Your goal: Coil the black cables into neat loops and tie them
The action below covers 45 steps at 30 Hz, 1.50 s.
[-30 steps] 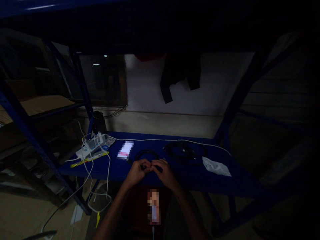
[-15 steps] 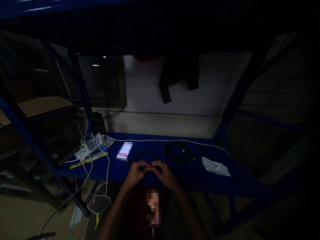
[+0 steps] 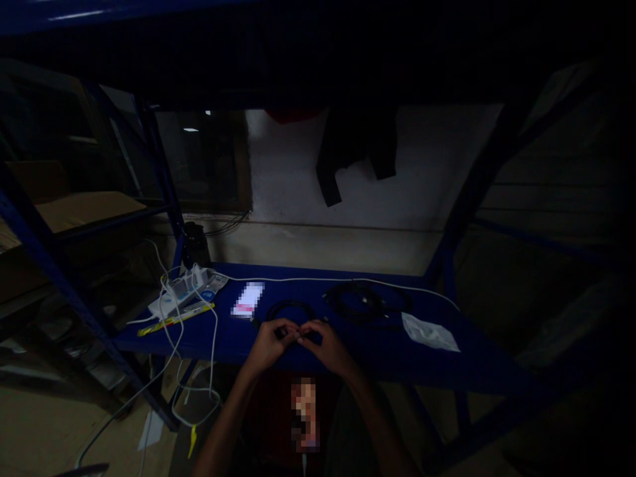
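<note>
Over the front edge of the blue shelf (image 3: 358,351), my left hand (image 3: 269,343) and my right hand (image 3: 325,343) meet fingertip to fingertip. Thumbs and fingers of both are pinched. Whatever sits between them is too small and dark to make out. Just behind my hands lies a loop of black cable (image 3: 292,303), its front part hidden by my fingers. A larger coil of black cables (image 3: 366,300) rests to the right of it. Left of the loop is a lit phone (image 3: 248,299), its screen blurred out.
A white power strip (image 3: 171,299) with tangled white cords and a yellow strip (image 3: 176,319) occupy the shelf's left end. A pale plastic packet (image 3: 430,332) lies on the right. Below my hands is another lit screen (image 3: 305,414) with a cord. Dark clothing (image 3: 358,142) hangs behind.
My fingertips have shifted slightly against each other, still pinched together. The cables, phone and packet stay where they were.
</note>
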Tool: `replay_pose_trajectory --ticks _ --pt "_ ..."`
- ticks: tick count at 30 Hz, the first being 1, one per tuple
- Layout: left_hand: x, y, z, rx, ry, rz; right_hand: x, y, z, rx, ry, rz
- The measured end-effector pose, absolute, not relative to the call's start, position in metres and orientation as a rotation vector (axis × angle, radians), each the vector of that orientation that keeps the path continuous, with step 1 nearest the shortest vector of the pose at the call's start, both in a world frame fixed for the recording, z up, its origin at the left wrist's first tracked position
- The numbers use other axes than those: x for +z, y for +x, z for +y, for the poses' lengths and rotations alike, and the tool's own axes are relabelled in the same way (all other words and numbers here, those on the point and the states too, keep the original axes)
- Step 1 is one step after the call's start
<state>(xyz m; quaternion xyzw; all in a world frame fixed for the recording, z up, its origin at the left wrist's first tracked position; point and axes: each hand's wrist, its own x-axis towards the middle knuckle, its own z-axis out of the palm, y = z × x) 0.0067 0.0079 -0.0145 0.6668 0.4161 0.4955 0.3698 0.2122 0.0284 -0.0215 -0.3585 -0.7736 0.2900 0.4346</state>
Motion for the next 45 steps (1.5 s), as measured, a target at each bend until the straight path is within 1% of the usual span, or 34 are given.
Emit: replay_pose_trajectory --ticks 11,19,24,37,45 --pt "-0.016 0.006 0.009 1.314 1.696 1.100 -0.018 0.211 0.029 0.790 -0.899 -1.918" --pt "-0.013 0.006 0.009 1.363 1.745 1.077 -0.018 0.214 0.028 0.740 -0.892 -1.951" --pt "-0.009 0.006 0.008 1.358 1.765 1.054 -0.019 0.215 0.027 0.782 -0.873 -1.931" --pt "0.001 0.006 0.000 1.283 1.849 1.043 -0.011 0.214 0.024 0.780 -0.914 -1.946" --pt "-0.005 0.012 0.001 1.205 1.914 1.077 -0.013 0.211 0.024 0.827 -0.921 -1.896"
